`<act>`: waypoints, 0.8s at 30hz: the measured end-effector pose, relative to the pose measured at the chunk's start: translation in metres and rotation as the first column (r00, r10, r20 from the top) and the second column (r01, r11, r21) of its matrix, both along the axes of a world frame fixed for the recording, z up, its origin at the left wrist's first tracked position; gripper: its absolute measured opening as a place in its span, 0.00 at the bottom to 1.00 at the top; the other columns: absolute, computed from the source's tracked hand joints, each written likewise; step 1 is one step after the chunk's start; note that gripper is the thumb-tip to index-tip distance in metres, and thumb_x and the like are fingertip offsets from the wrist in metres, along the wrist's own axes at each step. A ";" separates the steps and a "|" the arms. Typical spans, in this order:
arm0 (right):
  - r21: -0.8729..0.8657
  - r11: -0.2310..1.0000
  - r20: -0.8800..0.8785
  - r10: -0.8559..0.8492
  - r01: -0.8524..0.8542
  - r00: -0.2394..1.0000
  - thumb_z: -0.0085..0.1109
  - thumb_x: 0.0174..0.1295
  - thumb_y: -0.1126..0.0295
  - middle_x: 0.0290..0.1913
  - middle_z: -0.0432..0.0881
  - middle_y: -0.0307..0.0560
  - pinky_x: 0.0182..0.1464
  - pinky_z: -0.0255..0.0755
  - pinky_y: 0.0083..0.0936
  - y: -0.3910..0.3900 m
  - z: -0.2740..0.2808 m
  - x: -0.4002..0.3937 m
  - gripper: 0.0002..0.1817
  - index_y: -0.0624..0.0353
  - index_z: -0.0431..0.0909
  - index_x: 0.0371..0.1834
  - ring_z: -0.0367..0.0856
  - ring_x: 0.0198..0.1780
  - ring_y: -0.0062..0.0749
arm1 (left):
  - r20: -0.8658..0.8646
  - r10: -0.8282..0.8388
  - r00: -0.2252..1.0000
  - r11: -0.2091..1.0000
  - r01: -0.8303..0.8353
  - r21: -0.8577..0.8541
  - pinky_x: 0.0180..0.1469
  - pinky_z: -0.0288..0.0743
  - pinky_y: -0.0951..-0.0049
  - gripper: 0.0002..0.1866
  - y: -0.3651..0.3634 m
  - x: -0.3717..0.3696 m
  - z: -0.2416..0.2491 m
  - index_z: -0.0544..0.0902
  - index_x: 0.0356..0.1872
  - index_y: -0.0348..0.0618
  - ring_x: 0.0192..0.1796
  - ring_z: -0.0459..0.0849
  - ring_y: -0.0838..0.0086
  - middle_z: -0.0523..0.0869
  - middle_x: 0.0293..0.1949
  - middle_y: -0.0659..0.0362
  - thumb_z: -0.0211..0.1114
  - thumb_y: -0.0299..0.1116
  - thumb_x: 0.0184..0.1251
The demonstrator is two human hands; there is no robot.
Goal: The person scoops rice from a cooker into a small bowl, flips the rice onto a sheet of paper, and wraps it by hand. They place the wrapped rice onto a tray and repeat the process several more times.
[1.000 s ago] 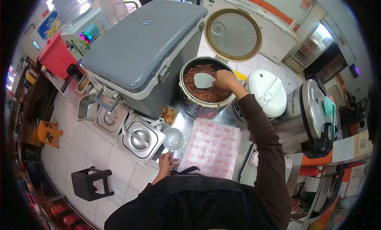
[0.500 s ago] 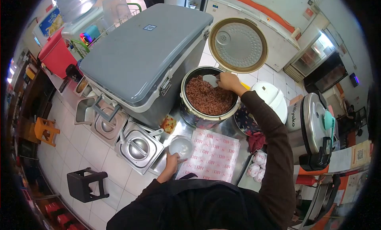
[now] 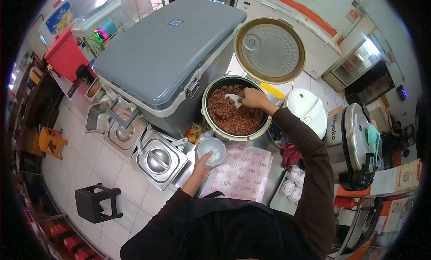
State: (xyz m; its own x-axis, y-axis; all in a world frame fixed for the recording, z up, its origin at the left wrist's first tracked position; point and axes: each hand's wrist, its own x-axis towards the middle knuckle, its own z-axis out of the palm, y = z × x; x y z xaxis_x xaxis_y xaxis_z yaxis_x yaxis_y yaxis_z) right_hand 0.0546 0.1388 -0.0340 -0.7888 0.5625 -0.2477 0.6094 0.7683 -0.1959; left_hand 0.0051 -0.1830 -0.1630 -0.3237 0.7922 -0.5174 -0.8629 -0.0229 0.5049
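Observation:
My right hand (image 3: 251,100) is closed on a pale rice paddle (image 3: 234,99), whose blade rests in reddish-brown rice (image 3: 238,121). The rice fills much of an open rice cooker (image 3: 204,108), with its round lid (image 3: 269,49) tilted up behind. In my left hand (image 3: 200,168) is a small translucent bowl (image 3: 212,148), gripped by its near rim, thumb at the edge. That bowl sits just in front of the cooker, over the corner of the printed wrapping paper (image 3: 240,172). Its inside shows no rice.
A large grey cool box (image 3: 166,49) stands left of the cooker. Lidded steel food pans (image 3: 159,161) line the left edge. To the right are a white-lidded cooker (image 3: 305,109), a Miyako cooker (image 3: 348,139) and a tray with several wrapped bundles (image 3: 292,184).
My right hand has moved down and left, taking the paddle deeper toward the middle of the rice. My left hand has raised the bowl closer to the cooker.

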 end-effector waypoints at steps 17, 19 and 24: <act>-0.407 0.878 -0.221 0.171 -0.250 0.960 0.56 0.58 0.62 0.26 0.82 0.49 0.37 0.70 0.29 -0.028 0.009 0.019 0.16 0.64 0.83 0.40 0.78 0.30 0.30 | -0.120 0.294 0.948 0.935 -0.311 -0.171 0.46 0.79 0.64 0.15 0.027 0.007 0.011 0.73 0.51 0.33 0.45 0.83 0.64 0.81 0.45 0.51 0.61 0.23 0.64; -0.391 0.873 -0.298 0.179 -0.291 0.938 0.57 0.58 0.64 0.24 0.81 0.45 0.35 0.69 0.27 -0.023 0.006 0.021 0.15 0.64 0.83 0.39 0.76 0.28 0.26 | -0.132 0.297 0.946 0.930 -0.318 -0.186 0.46 0.79 0.64 0.15 0.030 0.006 0.006 0.73 0.51 0.32 0.45 0.83 0.63 0.81 0.45 0.51 0.60 0.22 0.63; -0.502 0.863 -0.171 -0.033 -0.058 0.985 0.58 0.53 0.65 0.37 0.86 0.53 0.49 0.70 0.29 -0.018 0.032 0.024 0.15 0.63 0.84 0.39 0.82 0.41 0.36 | -0.107 0.267 0.958 0.938 -0.284 -0.198 0.51 0.77 0.58 0.19 0.045 -0.006 0.012 0.72 0.54 0.37 0.49 0.81 0.62 0.80 0.46 0.52 0.61 0.24 0.61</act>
